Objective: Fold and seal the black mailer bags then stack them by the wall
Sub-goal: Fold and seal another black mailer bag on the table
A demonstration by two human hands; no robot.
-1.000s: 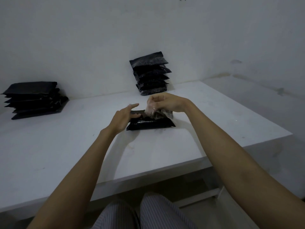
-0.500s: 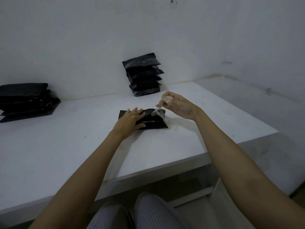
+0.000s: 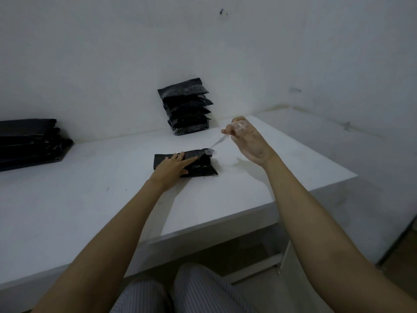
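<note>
My left hand (image 3: 173, 165) lies flat with straight fingers pressing the folded black mailer bag (image 3: 198, 163) onto the white worktop (image 3: 90, 199), while my right hand (image 3: 247, 141), raised just right of it, pinches a clear adhesive strip (image 3: 217, 143) that runs down to the bag's right end. By the wall (image 3: 112, 53) I see a stack of sealed bags (image 3: 187, 107) behind it, and another pile (image 3: 29, 143) far left.

Dim white walls (image 3: 112, 53), white table (image 3: 90, 211)
</note>
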